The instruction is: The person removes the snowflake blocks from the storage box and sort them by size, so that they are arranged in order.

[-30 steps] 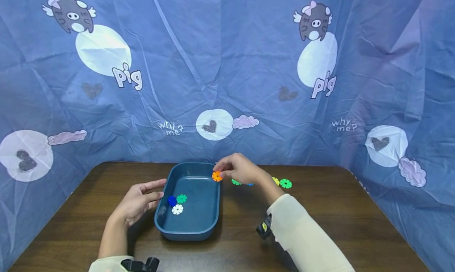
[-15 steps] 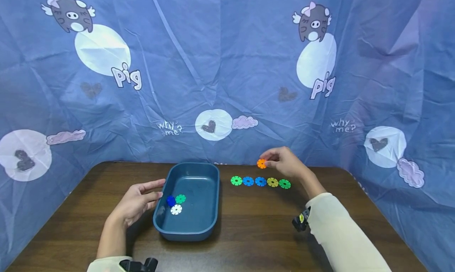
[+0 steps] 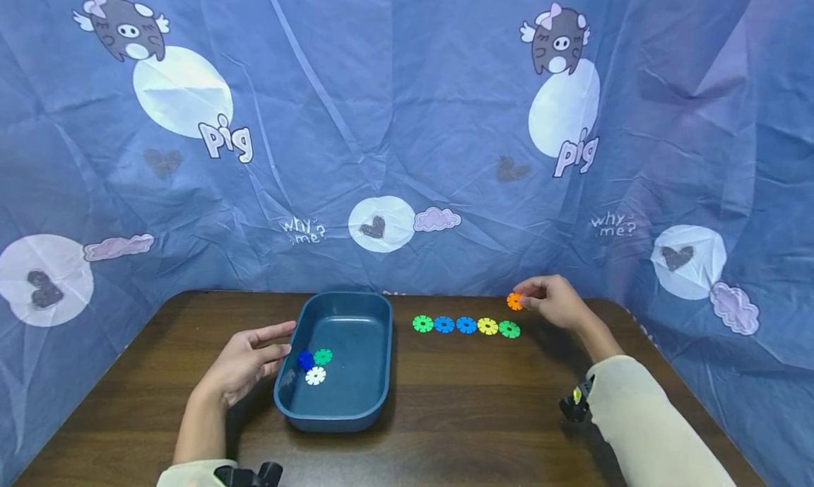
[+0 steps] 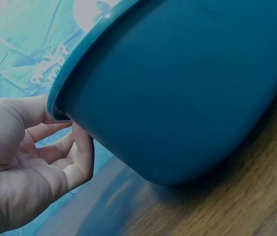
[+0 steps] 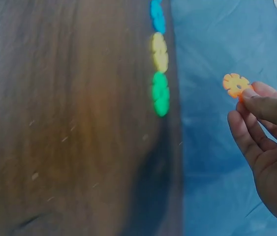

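In the head view my right hand (image 3: 558,303) pinches an orange snowflake-shaped plastic disc (image 3: 515,302) between thumb and fingers. It is above the table, just behind the right end of a row of discs. That row runs green (image 3: 422,324), blue (image 3: 444,324), blue (image 3: 467,325), yellow (image 3: 487,326), green (image 3: 509,329). The right wrist view shows the orange disc (image 5: 236,85) upright at the fingertips. My left hand (image 3: 244,363) touches the left outer side of a dark blue tray (image 3: 333,425), fingers at its rim. Inside lie a dark blue disc (image 3: 307,360), a green disc (image 3: 323,357) and a white disc (image 3: 316,376).
The brown wooden table (image 3: 458,416) ends at the back against a blue curtain (image 3: 394,119) printed with pigs and hearts. The tray's wall (image 4: 177,98) fills most of the left wrist view.
My right hand has carried the orange disc from over the tray's right rim to the right, past the row, then lowered it slightly. My left hand stays at the tray.
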A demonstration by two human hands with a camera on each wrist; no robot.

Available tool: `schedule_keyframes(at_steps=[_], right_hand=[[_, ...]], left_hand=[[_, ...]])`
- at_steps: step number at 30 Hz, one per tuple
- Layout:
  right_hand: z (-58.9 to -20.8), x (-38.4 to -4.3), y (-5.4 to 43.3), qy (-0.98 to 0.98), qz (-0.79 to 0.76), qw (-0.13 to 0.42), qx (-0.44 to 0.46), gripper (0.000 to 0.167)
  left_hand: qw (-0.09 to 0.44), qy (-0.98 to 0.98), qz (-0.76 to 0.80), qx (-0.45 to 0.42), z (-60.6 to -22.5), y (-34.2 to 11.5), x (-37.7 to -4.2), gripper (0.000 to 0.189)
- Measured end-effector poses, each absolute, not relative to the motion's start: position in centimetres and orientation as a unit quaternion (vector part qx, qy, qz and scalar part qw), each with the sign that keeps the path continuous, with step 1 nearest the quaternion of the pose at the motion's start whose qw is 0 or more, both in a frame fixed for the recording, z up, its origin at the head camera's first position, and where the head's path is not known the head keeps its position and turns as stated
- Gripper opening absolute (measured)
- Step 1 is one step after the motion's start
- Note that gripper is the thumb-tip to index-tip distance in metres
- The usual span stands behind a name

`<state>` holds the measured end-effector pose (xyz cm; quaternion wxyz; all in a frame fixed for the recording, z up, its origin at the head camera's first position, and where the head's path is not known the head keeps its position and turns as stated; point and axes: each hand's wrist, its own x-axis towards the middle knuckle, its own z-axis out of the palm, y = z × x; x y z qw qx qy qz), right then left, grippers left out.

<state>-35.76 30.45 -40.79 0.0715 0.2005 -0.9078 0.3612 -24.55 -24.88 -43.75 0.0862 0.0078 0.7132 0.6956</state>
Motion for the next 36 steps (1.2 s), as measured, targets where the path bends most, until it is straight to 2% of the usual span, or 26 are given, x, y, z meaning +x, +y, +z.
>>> schedule_keyframes(at_steps=[5, 12, 23, 36], right_hand=[[-43.0, -35.6, 32.0, -0.899, 0.401, 0.056, 0.167, 0.016], [-45.3, -34.8, 33.7, -0.879, 0.462, 0.003, 0.116, 0.020], [-45.7, -34.4, 34.6, -0.869, 0.484, -0.053, 0.091, 0.028], [-45.6, -34.5, 34.7, -0.868, 0.484, -0.072, 0.087, 0.032]], left_hand=[[0.085, 0.716, 0.693, 0.004, -43.8, -24.9, -24.5, 0.056], [0.084, 0.715, 0.694, -0.002, -43.9, -25.0, -24.6, 0.055], [0.083, 0.720, 0.689, -0.003, -43.7, -25.0, -24.6, 0.055], [0.085, 0.718, 0.691, -0.003, -43.6, -24.9, -24.5, 0.054]])
